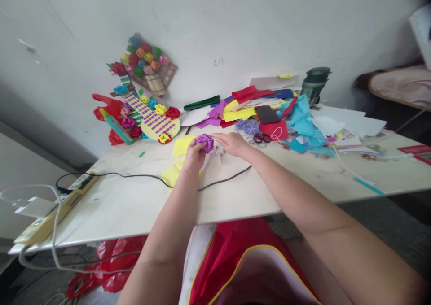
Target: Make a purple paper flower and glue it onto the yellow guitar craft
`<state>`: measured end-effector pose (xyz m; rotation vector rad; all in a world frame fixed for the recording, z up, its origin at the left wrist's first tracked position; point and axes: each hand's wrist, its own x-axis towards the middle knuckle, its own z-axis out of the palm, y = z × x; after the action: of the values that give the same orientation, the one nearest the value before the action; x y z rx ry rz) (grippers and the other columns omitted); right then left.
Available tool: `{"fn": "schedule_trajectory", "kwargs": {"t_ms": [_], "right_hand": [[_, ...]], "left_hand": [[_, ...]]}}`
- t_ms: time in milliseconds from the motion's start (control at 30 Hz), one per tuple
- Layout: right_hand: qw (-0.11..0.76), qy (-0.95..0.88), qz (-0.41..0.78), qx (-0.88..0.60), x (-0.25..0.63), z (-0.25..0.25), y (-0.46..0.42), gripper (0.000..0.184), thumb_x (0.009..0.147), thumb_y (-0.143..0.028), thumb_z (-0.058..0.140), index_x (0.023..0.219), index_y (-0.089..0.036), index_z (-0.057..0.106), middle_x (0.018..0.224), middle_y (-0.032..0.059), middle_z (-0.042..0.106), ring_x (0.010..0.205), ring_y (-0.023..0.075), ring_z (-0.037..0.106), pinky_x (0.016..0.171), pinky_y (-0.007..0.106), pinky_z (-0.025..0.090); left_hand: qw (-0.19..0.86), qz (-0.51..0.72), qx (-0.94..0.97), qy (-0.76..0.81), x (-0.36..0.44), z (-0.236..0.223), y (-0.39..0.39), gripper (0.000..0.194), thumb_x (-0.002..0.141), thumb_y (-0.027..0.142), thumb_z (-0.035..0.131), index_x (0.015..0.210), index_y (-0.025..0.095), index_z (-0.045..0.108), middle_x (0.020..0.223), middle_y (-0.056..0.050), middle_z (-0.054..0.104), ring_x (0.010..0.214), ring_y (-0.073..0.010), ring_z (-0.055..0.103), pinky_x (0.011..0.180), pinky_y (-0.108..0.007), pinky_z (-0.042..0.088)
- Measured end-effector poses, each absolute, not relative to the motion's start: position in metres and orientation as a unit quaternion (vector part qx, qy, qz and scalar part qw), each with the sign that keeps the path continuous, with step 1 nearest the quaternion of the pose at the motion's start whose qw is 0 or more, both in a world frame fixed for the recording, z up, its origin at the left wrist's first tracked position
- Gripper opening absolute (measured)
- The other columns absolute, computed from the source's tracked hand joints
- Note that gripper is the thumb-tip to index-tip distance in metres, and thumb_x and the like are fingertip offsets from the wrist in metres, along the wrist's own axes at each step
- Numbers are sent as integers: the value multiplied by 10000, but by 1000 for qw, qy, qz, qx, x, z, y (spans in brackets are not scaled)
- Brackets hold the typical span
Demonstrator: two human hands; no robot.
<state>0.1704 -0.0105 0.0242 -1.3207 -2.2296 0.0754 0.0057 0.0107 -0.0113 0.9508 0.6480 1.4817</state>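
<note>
First, in the head view, locate the purple paper flower [205, 142] over the middle of the bench [111, 202], pinched between thumb and fingers of the left hand [195, 155]. Next, note the right hand [235, 144] just beside the flower, fingertips drawn in towards its right edge; unable to tell a firm pinch from a loose one, or to identify any small part there. Avoid excess pressure from the left thumb: likely to flatten the folded petals. Avoid a sideways pull at the right edge: liable to tear or loosen the folds. Watch the black cable [133, 176], routed across the bench and beneath the left arm [171, 222]; could snag and shift the yellow paper [172, 174] beside it. Guard also against sweeping the right hand outward: risk of catching the purple yarn [247, 126] or knocking the scissors [261, 138].
</note>
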Motion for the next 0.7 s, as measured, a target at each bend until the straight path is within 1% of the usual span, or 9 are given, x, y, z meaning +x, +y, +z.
{"fn": "schedule_trajectory", "kwargs": {"t_ms": [133, 300, 500, 600, 700], "right_hand": [[310, -825, 56, -469, 170, 22, -10, 396, 891, -221, 421, 1261, -271, 550, 1198, 11, 631, 1040, 169, 617, 894, 269, 447], [338, -818, 79, -458, 170, 20, -8, 371, 888, -212, 429, 1222, -248, 586, 1191, 13, 634, 1054, 159, 611, 902, 258, 446], [350, -821, 47, -448, 169, 14, -7, 362, 898, -256, 417, 1216, -252, 590, 1168, 21, 649, 1025, 169, 624, 866, 251, 445], [340, -820, 30, -458, 168, 13, -8, 359, 905, -272, 400, 1206, -234, 591, 1109, 45, 677, 978, 181, 637, 831, 259, 444], [312, -815, 15, -489, 166, 16, -11, 357, 906, -280, 392, 1196, -201, 584, 993, 72, 708, 904, 204, 648, 764, 276, 443]], "left_hand": [[590, 639, 408, 277, 5, -12, 11, 239, 556, 78, 683, 758, 168, 592, 731, -19, 610, 689, -146, 588, 664, -288, 472], [591, 642, 407, 270, 6, -11, 9, 225, 563, 66, 662, 753, 163, 590, 715, -14, 602, 683, -144, 589, 633, -278, 462], [601, 644, 390, 269, 5, -9, 8, 263, 536, 87, 669, 777, 162, 600, 728, -24, 612, 695, -159, 592, 653, -296, 482], [602, 648, 381, 268, 6, -10, 9, 261, 520, 87, 674, 760, 157, 596, 703, -16, 602, 671, -153, 588, 652, -297, 483], [603, 652, 376, 265, 7, -10, 10, 240, 521, 85, 672, 732, 159, 585, 690, -8, 597, 656, -148, 587, 642, -293, 482]]}}
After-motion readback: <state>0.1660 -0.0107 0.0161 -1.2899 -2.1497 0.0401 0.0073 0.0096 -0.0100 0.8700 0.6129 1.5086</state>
